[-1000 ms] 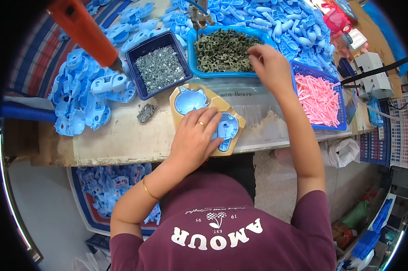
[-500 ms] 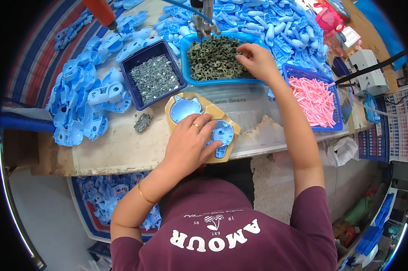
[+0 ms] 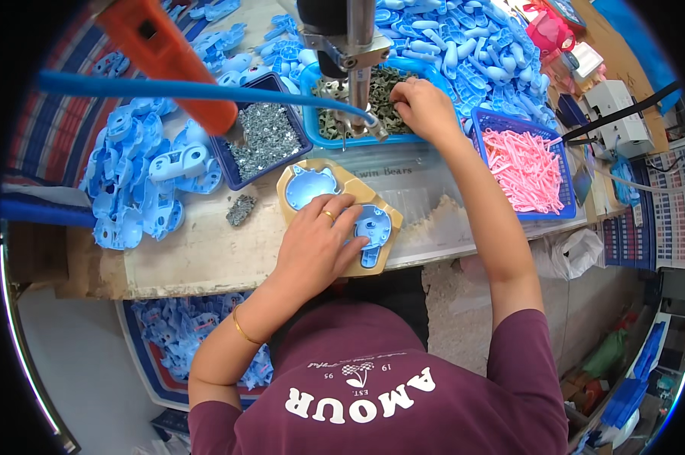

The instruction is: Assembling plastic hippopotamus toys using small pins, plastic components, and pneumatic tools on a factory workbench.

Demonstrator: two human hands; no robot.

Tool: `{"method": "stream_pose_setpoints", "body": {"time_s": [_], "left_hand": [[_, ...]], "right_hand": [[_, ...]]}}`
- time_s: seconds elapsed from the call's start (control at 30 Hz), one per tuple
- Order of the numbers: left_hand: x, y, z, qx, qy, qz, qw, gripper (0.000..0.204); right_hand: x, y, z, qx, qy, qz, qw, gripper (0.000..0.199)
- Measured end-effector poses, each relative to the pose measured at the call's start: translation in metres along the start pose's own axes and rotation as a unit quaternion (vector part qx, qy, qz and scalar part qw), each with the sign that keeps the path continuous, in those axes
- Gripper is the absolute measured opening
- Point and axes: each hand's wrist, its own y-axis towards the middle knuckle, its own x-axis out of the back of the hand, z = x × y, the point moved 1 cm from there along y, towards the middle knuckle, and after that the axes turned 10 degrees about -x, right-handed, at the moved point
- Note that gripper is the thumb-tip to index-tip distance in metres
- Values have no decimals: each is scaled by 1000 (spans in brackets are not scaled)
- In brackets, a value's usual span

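Note:
My left hand (image 3: 318, 236) rests with fingers spread on a tan fixture block (image 3: 351, 186), beside and partly over the blue plastic shell seated in it. The shell's rounded bowl with small ears (image 3: 311, 185) shows beyond my fingers. Its round lower part with pegs (image 3: 373, 223) lies by my thumb and index finger. My right hand (image 3: 427, 112) reaches into a light blue tray (image 3: 335, 142) of small dark green parts (image 3: 388, 97). Its fingers are curled together at the pile, and what they pinch is hidden.
An orange screwdriver (image 3: 164, 64) and a metal tool head (image 3: 359, 57) hang over the bench. A dark blue box (image 3: 240, 184) holds small metal pieces. A purple basket (image 3: 536, 214) holds pink parts. Blue shells (image 3: 130, 167) pile at left, more blue parts (image 3: 464, 53) behind.
The orange screwdriver and metal tool head now appear lower and larger, partly covering the box and tray. My right hand has shifted slightly left and nearer within the tray. My left hand stays put.

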Motion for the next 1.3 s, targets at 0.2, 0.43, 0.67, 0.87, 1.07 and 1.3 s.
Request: {"method": "stream_pose_setpoints", "body": {"time_s": [0.2, 0.43, 0.67, 0.87, 1.07, 1.3], "left_hand": [[3, 1, 2, -5, -6, -2, 1000, 39], [13, 35, 3, 4, 2, -147, 989, 47], [-8, 37, 6, -12, -5, -119, 993, 39], [-2, 15, 8, 123, -203, -159, 958, 19], [-1, 12, 10, 215, -307, -126, 919, 20], [1, 2, 15, 289, -475, -143, 819, 24]], "right_hand": [[33, 2, -3, -78, 115, 44, 989, 19], [75, -43, 50, -20, 202, 158, 966, 21], [74, -98, 84, -109, 307, 303, 896, 26], [96, -125, -36, -200, 177, 45, 963, 29], [98, -138, -138, -253, -140, -72, 954, 26], [123, -147, -146, -245, -49, -46, 967, 20]]}}
